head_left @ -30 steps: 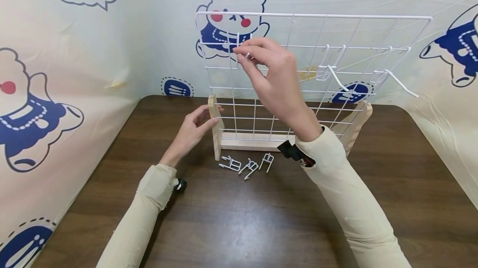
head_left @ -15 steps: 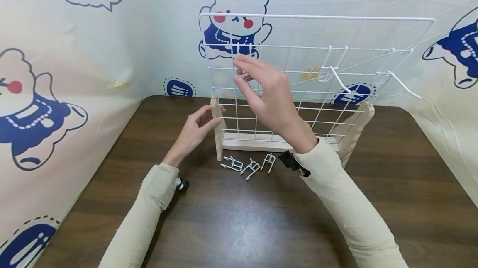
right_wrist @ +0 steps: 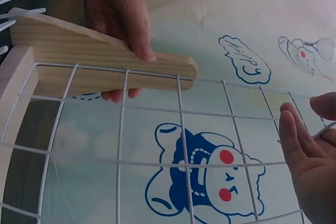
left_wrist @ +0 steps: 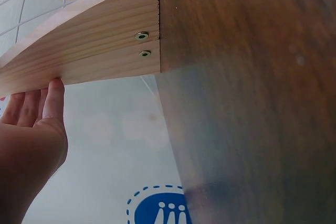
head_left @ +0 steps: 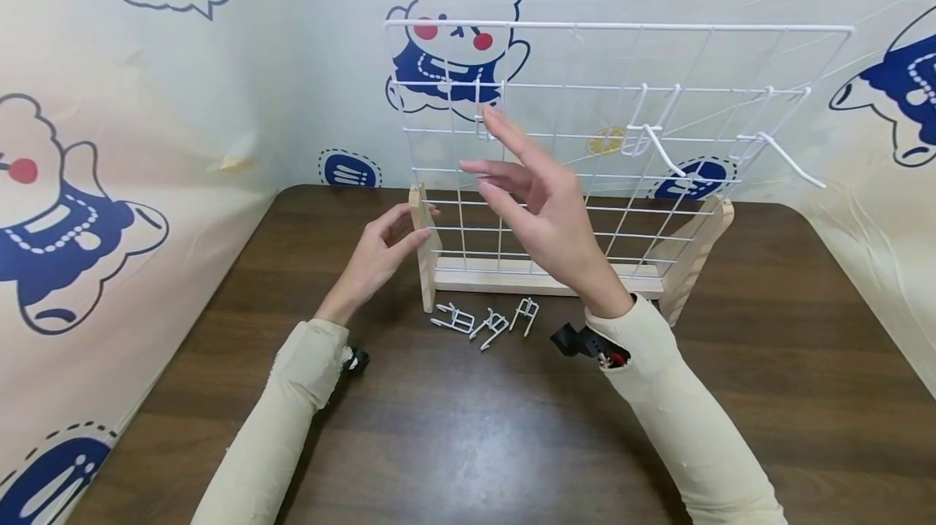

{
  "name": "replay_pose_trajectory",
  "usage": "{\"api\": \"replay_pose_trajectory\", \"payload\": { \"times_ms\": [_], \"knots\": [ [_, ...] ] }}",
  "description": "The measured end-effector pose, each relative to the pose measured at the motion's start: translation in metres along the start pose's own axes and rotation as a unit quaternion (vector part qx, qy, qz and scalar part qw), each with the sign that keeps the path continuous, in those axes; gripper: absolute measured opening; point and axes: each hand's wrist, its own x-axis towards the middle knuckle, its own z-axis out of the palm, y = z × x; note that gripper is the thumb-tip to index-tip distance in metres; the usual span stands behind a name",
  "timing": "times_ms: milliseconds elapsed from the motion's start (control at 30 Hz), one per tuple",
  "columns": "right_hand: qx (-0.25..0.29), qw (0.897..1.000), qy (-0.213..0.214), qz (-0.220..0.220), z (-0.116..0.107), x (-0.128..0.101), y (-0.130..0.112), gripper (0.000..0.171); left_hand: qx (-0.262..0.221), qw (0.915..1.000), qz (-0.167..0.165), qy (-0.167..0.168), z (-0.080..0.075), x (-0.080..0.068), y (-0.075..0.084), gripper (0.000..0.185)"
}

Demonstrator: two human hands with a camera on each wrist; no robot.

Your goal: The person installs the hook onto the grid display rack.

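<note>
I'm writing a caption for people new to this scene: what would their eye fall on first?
Probably the white wire rack in its wooden stand, towards the far side of the table, with two hooks jutting from its right part. Next, perhaps three loose hooks lying just in front, and the cartoon bear on the backdrop behind.

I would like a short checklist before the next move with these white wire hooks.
1. Pale wooden side support gripped by left hand: ok.
2. Two hooks hung at right on the white wire grid: ok.
3. Leftmost hung hook fully seated: cannot tell, partly hidden by right hand.
4. Right hand clear of that hook: cannot tell, they overlap in view.
5. Three hooks lying on brown table: ok.
</note>
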Motion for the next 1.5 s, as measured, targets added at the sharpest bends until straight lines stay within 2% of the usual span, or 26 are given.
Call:
{"api": "replay_pose_trajectory", "payload": {
  "times_ms": [167,333,500,667,800,900,1167,1267,1500],
  "knots": [
    [0.003,1.000,-0.008,-0.015,-0.004,-0.013,0.018,0.061,-0.003,1.0000,0.002,0.002,0.000,0.000,0.000,0.040],
    [-0.007,1.000,-0.024,0.004,-0.013,-0.034,0.034,0.057,0.005,1.0000,0.008,0.004,0.001,0.001,0.001,0.037],
    [-0.040,0.999,-0.022,0.025,-0.023,-0.049,0.042,0.045,0.008,0.9999,0.010,0.003,0.001,0.000,0.002,0.037],
    [-0.099,0.994,-0.025,0.045,-0.031,-0.062,0.045,0.027,0.004,1.0000,0.006,0.004,0.002,0.000,0.002,0.039],
    [-0.140,0.987,-0.036,0.067,-0.035,-0.072,0.048,0.018,0.003,0.9999,0.012,0.008,-0.001,0.004,-0.018,0.041],
    [-0.149,0.984,-0.048,0.087,-0.039,-0.077,0.049,0.016,0.008,0.9998,0.018,0.010,-0.003,0.006,-0.029,0.040],
    [-0.184,0.969,-0.081,0.142,-0.049,-0.096,0.053,0.016,0.010,0.9999,0.004,0.004,0.002,0.001,-0.004,0.040],
    [-0.190,0.965,-0.087,0.157,-0.052,-0.103,0.057,0.015,0.014,0.9999,0.004,0.005,0.002,0.001,-0.004,0.042],
    [-0.195,0.959,-0.101,0.181,-0.052,-0.111,0.070,0.018,0.020,0.9996,0.011,0.016,-0.003,0.007,-0.029,0.042]
  ]
}}
